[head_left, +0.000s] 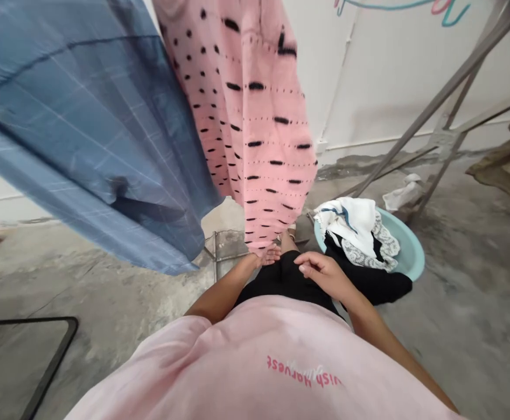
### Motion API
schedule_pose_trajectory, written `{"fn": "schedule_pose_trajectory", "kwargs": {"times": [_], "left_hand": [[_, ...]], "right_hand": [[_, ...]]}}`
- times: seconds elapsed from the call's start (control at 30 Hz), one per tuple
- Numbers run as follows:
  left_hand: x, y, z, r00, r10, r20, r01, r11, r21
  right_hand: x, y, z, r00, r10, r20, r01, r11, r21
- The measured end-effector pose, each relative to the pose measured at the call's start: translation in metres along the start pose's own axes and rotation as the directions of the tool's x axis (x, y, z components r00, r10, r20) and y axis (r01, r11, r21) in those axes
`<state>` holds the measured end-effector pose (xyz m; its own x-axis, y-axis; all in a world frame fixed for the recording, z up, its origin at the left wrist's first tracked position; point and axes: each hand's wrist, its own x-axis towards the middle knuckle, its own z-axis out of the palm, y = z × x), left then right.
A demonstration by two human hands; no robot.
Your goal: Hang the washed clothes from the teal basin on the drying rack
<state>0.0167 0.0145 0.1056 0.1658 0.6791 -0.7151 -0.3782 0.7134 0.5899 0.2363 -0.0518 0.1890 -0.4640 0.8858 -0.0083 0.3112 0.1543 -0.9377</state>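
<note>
A pink garment with black dashes and dots (276,151) hangs down in front of me. Beside it on the left hangs a blue checked garment (106,140). My left hand (271,255) is at the lower hem of the pink garment, palm up with its fingers stretched out; whether it touches the cloth I cannot tell. To its right, my right hand (320,270) is held above my black-clad lap, fingers loosely bent and apart, with nothing in it. The top ends of both hanging garments are out of view.
A light blue basin (414,256) on the right holds white, lace and black clothes (355,224). Wooden poles (430,105) cross behind it. A blue hanger (386,6) shows at the top. A black metal frame (58,350) is at the lower left.
</note>
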Motion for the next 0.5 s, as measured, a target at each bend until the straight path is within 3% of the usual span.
{"fn": "schedule_pose_trajectory", "kwargs": {"times": [0.1, 0.17, 0.2, 0.27, 0.33, 0.4, 0.5], "left_hand": [[0.017, -0.005, -0.006, 0.998, -0.041, 0.04, 0.039, 0.998, 0.043], [0.02, -0.004, -0.01, 0.998, -0.041, 0.057, 0.039, 0.998, 0.04], [0.02, -0.003, -0.012, 0.998, -0.042, 0.052, 0.041, 0.999, 0.031], [0.018, -0.004, -0.014, 0.999, -0.047, 0.025, 0.047, 0.999, 0.011], [0.014, -0.006, -0.016, 0.998, -0.058, -0.003, 0.058, 0.998, -0.003], [0.011, -0.008, -0.016, 0.997, -0.073, -0.01, 0.073, 0.997, -0.004], [0.008, -0.011, -0.017, 0.996, -0.084, -0.008, 0.084, 0.996, -0.02]], "right_hand": [[0.008, 0.023, -0.026, 0.983, 0.042, -0.181, -0.028, 0.996, 0.08], [0.014, 0.049, -0.049, 0.926, 0.119, -0.357, -0.059, 0.983, 0.174], [0.018, 0.063, -0.061, 0.873, 0.176, -0.455, -0.083, 0.972, 0.219], [0.022, 0.094, -0.084, 0.702, 0.325, -0.634, -0.162, 0.939, 0.302], [0.022, 0.125, -0.105, 0.532, 0.446, -0.72, -0.262, 0.895, 0.361], [0.02, 0.153, -0.123, 0.438, 0.496, -0.75, -0.341, 0.863, 0.372], [0.018, 0.187, -0.144, 0.365, 0.501, -0.785, -0.463, 0.829, 0.313]]}}
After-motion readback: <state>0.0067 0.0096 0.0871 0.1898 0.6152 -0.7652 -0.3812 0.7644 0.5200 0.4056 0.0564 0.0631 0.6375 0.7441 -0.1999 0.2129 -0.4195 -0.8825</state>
